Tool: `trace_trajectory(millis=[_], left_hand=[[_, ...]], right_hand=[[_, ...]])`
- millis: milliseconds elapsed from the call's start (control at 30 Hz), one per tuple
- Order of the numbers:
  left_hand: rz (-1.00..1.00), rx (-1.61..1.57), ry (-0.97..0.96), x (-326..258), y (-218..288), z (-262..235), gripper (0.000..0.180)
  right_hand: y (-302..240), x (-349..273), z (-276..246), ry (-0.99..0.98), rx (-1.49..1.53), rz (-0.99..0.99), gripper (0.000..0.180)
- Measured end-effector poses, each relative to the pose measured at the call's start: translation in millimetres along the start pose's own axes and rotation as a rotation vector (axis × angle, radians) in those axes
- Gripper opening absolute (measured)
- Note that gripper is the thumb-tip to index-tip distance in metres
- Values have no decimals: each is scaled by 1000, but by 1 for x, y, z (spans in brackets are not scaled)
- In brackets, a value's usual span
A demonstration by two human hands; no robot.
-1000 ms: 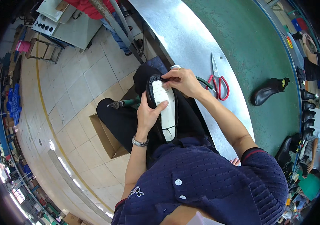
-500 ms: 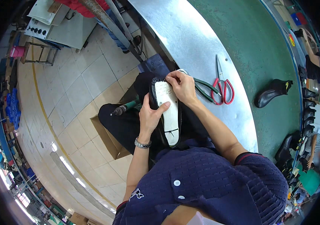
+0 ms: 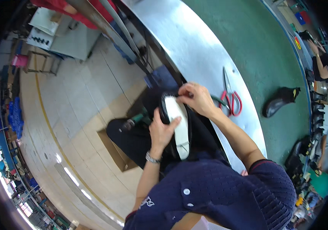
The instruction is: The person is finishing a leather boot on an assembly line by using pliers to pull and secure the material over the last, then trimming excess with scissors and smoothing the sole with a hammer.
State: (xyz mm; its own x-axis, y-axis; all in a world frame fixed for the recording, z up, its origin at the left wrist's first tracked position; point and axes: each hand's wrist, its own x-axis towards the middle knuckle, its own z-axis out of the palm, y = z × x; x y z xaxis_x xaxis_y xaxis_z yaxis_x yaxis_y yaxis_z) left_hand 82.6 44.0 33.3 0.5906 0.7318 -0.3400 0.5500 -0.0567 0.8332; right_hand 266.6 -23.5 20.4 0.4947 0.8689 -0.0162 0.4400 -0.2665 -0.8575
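Observation:
A black shoe with a pale insole-side bottom (image 3: 179, 128) lies upside down on my lap, toe pointing away from me. My left hand (image 3: 163, 130) grips its left side, fingers pressed on the pale surface. My right hand (image 3: 197, 99) pinches the black upper at the toe end, pulling it over the pale edge. A green-handled tool (image 3: 137, 122) lies on my left thigh beside the shoe.
Red-handled scissors (image 3: 231, 99) lie on the metal edge (image 3: 198, 50) of the green bench (image 3: 267, 46). A black shoe (image 3: 281, 100) stands further right on the green surface. More dark shoes (image 3: 317, 115) line the right rim. Another person (image 3: 323, 57) works at far right.
My view has shifted slightly; both hands stay on the shoe. My right hand has worked a little further round the toe edge.

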Motion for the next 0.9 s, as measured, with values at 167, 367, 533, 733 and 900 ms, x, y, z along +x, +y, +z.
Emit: trace_trajectory(millis=[167,367,533,733,900], left_hand=[[-8,37,-24,-1,-23,5,78],[-17,40,-22,0,-13,7,73],[-35,52,55,3,-5,8,68],[-63,-30,92,3,-13,6,57],[36,-299,17,-4,-39,10,62]], right_hand=[[23,17,3,-240,-46,-185,17],[14,23,6,-380,-500,-382,18],[22,24,20,-204,-319,-272,20],[18,20,28,-192,-143,-186,27],[31,-1,28,-201,246,-126,47]])
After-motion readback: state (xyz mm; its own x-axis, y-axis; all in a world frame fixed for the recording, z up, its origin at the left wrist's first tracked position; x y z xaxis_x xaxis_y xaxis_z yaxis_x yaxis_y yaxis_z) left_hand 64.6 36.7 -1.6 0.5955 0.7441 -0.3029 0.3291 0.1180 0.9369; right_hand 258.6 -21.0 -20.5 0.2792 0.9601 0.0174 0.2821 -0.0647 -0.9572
